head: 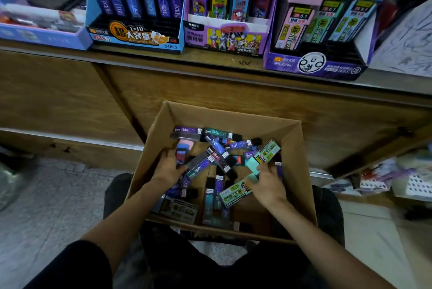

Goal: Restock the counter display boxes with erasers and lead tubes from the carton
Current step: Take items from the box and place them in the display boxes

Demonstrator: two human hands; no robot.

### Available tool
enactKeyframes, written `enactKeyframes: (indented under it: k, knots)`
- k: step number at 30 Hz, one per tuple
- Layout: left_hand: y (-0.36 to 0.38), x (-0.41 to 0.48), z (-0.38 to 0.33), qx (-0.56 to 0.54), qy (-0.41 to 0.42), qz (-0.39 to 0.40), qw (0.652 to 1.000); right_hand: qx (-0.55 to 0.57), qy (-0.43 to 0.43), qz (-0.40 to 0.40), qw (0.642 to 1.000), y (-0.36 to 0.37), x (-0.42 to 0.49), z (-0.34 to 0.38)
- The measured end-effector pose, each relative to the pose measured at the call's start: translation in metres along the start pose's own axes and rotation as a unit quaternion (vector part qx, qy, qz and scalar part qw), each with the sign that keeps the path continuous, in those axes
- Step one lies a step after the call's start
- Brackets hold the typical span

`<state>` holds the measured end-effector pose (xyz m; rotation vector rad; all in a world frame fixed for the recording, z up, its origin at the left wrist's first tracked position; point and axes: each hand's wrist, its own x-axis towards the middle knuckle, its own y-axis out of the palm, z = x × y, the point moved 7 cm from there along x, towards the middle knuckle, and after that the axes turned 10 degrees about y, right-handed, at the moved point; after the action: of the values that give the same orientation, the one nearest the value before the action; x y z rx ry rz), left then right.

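While both your hands are down in the carton (300,148) on your lap, you are at the picking step: your left hand (167,168) is curled round a pink-capped pack (183,151), and your right hand (268,183) clasps a mint-green lead pack (235,192) among the jumbled tubes. Next, I judge, lift both clear and match them to the boxes above. The mint one suits the purple display box (315,66) at the right of the counter (163,59), whose front slots look unfilled.
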<state>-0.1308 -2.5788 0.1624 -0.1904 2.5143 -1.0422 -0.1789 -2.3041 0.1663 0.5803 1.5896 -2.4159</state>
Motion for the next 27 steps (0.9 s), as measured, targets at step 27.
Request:
enactKeyframes:
  k: [27]
  knots:
    - [0.026, -0.018, 0.002, -0.204, -0.031, 0.138, 0.969, 0.262, 0.185, 0.135, 0.938, 0.072, -0.019, 0.031]
